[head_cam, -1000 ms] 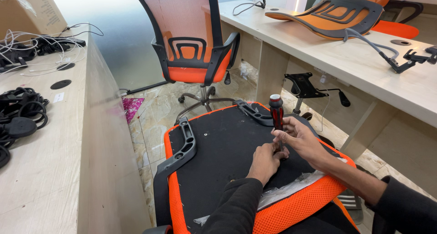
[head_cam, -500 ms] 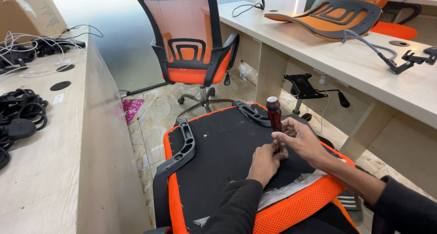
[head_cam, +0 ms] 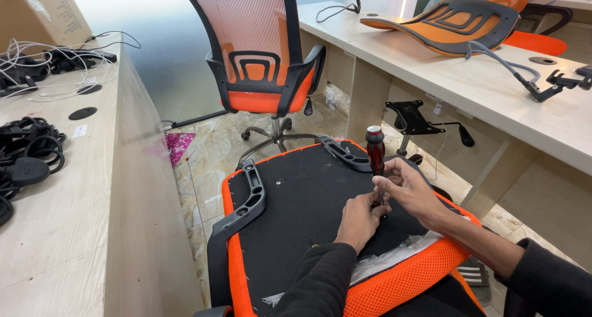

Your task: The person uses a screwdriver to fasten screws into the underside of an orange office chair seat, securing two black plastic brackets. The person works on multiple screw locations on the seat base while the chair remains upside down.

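An upturned orange chair seat (head_cam: 394,286) with a black underside (head_cam: 302,200) lies in front of me, a black armrest (head_cam: 243,200) on its left edge and another armrest (head_cam: 345,153) at its far right. My right hand (head_cam: 410,187) holds a red and black screwdriver (head_cam: 374,149) upright on the underside. My left hand (head_cam: 361,218) pinches at the screwdriver's tip, fingers closed around it. Clear plastic wrap (head_cam: 388,261) is bunched along the near edge of the seat.
A finished orange mesh office chair (head_cam: 259,58) stands beyond on the tiled floor. The wooden desk (head_cam: 61,218) at left carries black cables (head_cam: 24,163) and a cardboard box (head_cam: 37,15). The right desk (head_cam: 493,89) holds an orange backrest (head_cam: 456,24). A black seat mechanism (head_cam: 413,116) sits underneath.
The screwdriver handle has shifted slightly under my right hand; both hands stay at the same spot on the seat underside.
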